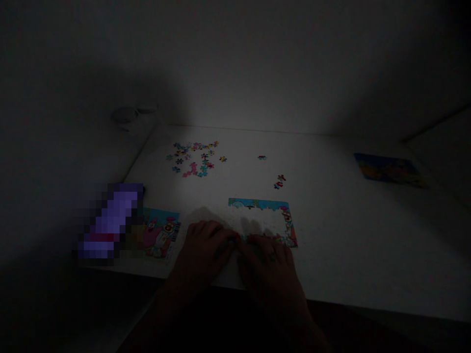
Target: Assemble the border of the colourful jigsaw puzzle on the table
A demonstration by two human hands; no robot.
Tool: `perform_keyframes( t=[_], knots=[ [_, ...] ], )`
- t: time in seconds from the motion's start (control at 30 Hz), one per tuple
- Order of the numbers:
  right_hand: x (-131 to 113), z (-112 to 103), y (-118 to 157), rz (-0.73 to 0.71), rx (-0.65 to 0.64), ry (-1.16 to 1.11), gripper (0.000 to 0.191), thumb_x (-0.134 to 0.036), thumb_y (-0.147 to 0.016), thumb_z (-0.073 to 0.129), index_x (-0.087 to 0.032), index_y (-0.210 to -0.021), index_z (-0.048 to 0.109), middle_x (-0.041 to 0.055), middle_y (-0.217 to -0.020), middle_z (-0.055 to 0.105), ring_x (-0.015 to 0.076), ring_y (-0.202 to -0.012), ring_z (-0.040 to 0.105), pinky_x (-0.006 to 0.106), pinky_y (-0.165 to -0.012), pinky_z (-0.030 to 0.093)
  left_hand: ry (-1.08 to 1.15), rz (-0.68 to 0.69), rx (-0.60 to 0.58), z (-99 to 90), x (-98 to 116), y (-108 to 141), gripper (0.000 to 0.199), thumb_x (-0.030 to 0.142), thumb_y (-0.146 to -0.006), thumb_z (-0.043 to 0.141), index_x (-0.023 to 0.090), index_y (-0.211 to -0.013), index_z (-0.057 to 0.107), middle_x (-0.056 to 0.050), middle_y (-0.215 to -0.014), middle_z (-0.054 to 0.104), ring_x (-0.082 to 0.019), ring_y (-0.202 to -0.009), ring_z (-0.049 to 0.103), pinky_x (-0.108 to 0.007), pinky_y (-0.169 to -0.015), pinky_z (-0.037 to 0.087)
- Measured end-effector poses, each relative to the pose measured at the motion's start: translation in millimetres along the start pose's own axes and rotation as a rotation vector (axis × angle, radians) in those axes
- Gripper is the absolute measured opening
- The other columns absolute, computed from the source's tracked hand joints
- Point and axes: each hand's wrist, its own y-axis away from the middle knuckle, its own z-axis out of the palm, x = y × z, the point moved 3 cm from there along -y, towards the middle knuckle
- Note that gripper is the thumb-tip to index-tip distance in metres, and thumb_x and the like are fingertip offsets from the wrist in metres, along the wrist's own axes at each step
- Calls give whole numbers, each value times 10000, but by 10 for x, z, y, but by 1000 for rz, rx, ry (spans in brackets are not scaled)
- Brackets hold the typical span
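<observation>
L hand (202,250) & R hand (267,269) lie palms down, fingers (257,242) bent, close together, touching bottom edge of part-built jigsaw frame (257,203); too dark to tell if either holds a piece. Beyond it on white table (324,235): 1 big scatter of loose pieces (191,158), small bunch (262,157), small bunch (279,182). 2 picture cards: left card (158,233) beside blurred purple object (110,220), right card (390,170) well apart.

Left hand (204,250): palm down at lower centre of the frame, fingers curved forward.
Right hand (268,269): palm down just to its right, fingertips beside the left hand's.
Forearms (165,309): rose from the bottom edge, dark in shadow.
</observation>
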Motion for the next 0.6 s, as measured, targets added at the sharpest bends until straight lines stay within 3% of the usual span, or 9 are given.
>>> perform_keyframes(
  t=[0.2,0.33,0.43,0.6],
  knots=[
    [-38,2,8,-18,46,34,424,-241,-928,487,-266,-1347,552,120,-1187,601,308,-1087,514,534,-935,422,6,-8,22,-17,6,44,266,308,-935,583,247,-1194,589,-44,-1094,630,-241,-1043,548,-417,-910,404],
    [-18,-49,64,5,166,-37,384,-223,-932,494,-227,-1307,577,110,-1162,619,265,-1064,549,478,-936,449,-41,11,112,-48,71,158,177,234,-953,478,204,-1019,639,-51,-991,654,-219,-950,569,-388,-866,441],
    [122,-127,163,43,284,-70,315,-216,-928,502,-201,-1219,623,115,-1157,627,259,-1093,557,446,-910,466,-74,41,144,-60,135,249,178,203,-941,472,204,-958,649,-50,-968,658,-210,-918,572,-381,-858,451],
    [492,-221,365,129,339,4,304,-275,-950,494,-180,-1212,615,145,-1192,624,285,-1104,560,467,-875,471,-102,58,186,-53,167,315,259,204,-941,486,217,-1151,636,-62,-1073,637,-234,-1013,550,-412,-908,447]
  ],
)
